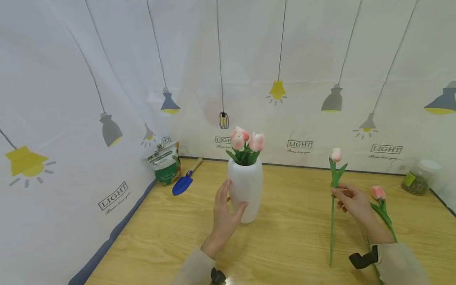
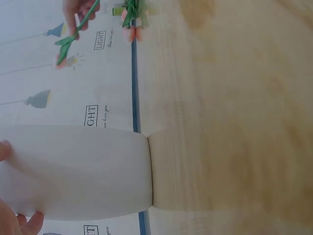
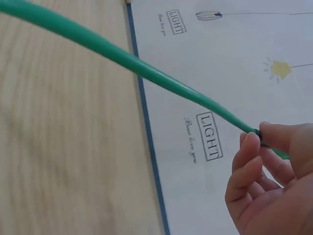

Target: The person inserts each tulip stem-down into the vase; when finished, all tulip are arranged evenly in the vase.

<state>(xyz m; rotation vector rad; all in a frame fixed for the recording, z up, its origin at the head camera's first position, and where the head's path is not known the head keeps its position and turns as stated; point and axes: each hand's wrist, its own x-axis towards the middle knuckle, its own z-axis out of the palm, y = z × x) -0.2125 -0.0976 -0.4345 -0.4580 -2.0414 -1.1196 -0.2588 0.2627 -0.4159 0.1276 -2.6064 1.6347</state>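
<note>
A white vase (image 1: 246,190) stands upright on the wooden table with several pink tulips (image 1: 256,141) in its mouth. My left hand (image 1: 225,219) holds the vase's left side, thumb across the front and fingers around the far side. In the left wrist view the base of the vase (image 2: 83,171) rests on the tabletop. To the right, my right hand (image 1: 354,204) pinches a single tulip (image 1: 336,154) just below its leaves. Its long green stem (image 3: 146,71) hangs down from the thumb and fingertips. Another pink tulip (image 1: 378,192) lies by the right forearm, partly hidden by it.
A blue trowel (image 1: 183,184) with a wooden handle lies at the back left, beside a green and white bag (image 1: 166,170). At the back right stands a lidded clear jar (image 1: 418,180). A white lamp-print curtain (image 1: 299,118) borders the table behind and on the left.
</note>
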